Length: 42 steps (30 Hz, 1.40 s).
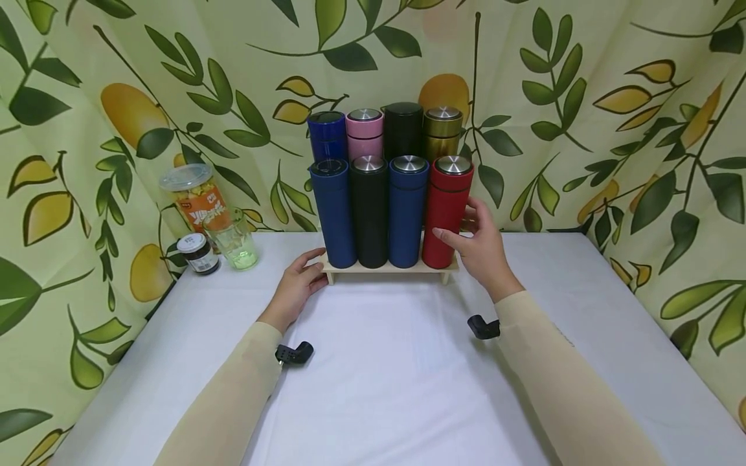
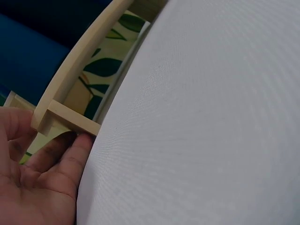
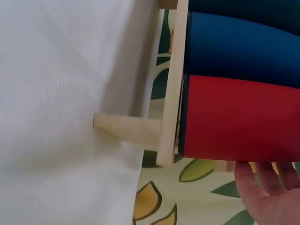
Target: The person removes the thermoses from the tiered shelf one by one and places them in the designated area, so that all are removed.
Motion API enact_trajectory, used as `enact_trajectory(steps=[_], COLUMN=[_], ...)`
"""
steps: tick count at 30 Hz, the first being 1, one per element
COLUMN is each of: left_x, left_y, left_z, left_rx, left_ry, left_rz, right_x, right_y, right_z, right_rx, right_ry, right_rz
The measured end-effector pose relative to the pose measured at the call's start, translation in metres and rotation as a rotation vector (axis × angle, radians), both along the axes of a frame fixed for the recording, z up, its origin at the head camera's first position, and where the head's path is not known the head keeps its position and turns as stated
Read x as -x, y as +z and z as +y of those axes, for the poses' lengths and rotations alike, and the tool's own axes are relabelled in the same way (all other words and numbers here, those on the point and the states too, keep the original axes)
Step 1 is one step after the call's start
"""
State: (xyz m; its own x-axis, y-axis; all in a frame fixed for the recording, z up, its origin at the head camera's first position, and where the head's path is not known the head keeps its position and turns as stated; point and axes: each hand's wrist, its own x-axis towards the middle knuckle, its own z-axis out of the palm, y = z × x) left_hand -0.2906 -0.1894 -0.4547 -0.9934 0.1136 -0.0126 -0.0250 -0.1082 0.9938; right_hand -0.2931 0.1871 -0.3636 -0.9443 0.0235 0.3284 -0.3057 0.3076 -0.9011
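A low wooden rack stands at the back of the table and carries two rows of tall bottles. The front row reads blue, black, blue, red. My right hand wraps the red bottle at the rack's right end, thumb in front and fingers behind. In the right wrist view the palm lies against the red bottle, which stands on the rack. My left hand holds the rack's front left corner. There its fingers touch the leg under the rack's board.
Behind the front row stand blue, pink, black and gold bottles. At the back left are a snack jar, a drinking glass and a small dark jar. A white cloth covers the table. A leaf-print curtain hangs behind and beside it.
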Motion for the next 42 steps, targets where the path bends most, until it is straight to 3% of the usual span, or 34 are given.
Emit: enact_trajectory(steps=[7,19,42], left_x=[-0.001,-0.002,-0.001], left_y=[0.001,0.003,0.001], left_z=[0.0,0.0,0.001], left_rx=[0.039,0.053,0.032], left_ry=[-0.001,0.003,0.01], left_rz=[0.001,-0.009,-0.008], right_x=[-0.004,0.0,0.047], right_y=[0.006,0.003,-0.024], right_z=[0.017,0.048,0.06], right_rx=[-0.009,-0.018,0.013], right_ry=[-0.029,-0.098,-0.197], right_rz=[0.056,0.072,-0.102])
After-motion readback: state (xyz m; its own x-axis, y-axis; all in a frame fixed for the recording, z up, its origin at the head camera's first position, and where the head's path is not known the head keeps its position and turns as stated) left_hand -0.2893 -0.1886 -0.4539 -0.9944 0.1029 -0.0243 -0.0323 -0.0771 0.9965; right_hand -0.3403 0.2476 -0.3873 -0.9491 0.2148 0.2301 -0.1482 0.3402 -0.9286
